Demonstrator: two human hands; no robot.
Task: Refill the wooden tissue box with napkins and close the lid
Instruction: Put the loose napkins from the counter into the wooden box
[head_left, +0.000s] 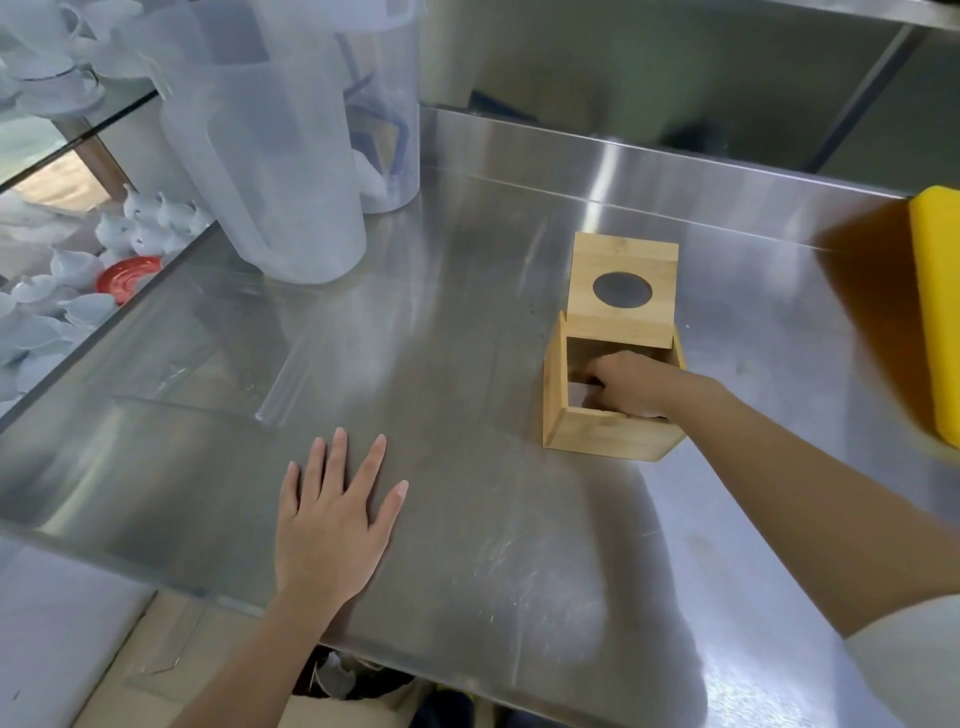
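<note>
Reaching down into the wooden tissue box (608, 434) with the right hand (631, 382), fingers curled inside on something pale; whether pinching napkins, cannot tell. Lid (621, 288) tipped up and open just beyond that hand. Left hand (332, 525) pressed flat on the steel table (467, 519), fingers spread, holding nothing, well apart from the box.
</note>
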